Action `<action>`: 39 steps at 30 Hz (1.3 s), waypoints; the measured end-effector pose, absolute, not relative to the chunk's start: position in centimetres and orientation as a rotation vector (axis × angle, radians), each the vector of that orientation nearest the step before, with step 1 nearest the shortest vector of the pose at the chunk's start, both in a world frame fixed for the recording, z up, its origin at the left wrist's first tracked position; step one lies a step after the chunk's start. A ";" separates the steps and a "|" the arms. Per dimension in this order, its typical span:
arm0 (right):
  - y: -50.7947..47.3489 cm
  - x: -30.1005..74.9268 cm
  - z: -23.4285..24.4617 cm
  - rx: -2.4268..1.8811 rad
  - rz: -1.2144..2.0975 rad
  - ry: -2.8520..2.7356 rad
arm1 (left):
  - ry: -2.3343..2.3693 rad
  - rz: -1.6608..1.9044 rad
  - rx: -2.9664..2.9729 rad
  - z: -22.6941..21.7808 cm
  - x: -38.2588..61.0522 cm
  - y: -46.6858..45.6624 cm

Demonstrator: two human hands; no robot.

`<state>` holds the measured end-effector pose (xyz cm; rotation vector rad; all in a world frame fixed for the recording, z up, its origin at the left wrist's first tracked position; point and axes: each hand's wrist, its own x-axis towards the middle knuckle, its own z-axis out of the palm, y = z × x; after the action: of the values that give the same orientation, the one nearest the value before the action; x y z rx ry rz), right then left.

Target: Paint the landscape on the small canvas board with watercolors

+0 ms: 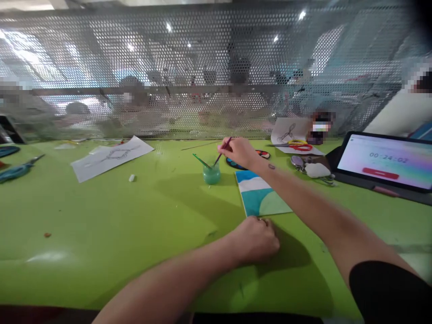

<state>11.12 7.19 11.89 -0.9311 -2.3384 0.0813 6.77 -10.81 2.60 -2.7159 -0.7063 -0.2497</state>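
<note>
My right hand (240, 152) is stretched forward and pinches a thin purple paintbrush (223, 150), whose tip dips into a small cup of greenish water (211, 173). A second, green-handled brush (201, 160) leans in that cup. My left hand (255, 239) rests curled on the green table (101, 211), knuckles up, at the near corner of a small painted canvas (259, 194) in blue, white and teal bands. Whether the fist holds anything is hidden. A dark paint palette (265, 155) lies just behind my right hand.
A tablet (384, 163) showing a timer stands at the right, with a round mirror and white lump (315, 169) before it. Sheets with line drawings lie at the left (111, 157) and back right (289, 131). Blue scissors (18, 170) sit far left. A perforated metal screen (168, 67) closes the back.
</note>
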 end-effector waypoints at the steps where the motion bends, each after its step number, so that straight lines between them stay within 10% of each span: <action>1: 7.2 10.8 11.9 -0.954 0.044 -2.334 | -0.706 -0.251 -2.718 2.6 6.7 -10.8; 39: 7.2 9.4 11.2 -0.995 -0.149 -2.270 | -0.689 -0.268 -2.717 2.3 6.8 -10.6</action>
<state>9.43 7.24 11.25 -0.9947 -2.2702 -0.1495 6.78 -10.60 2.33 -2.7172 -0.6894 -0.2680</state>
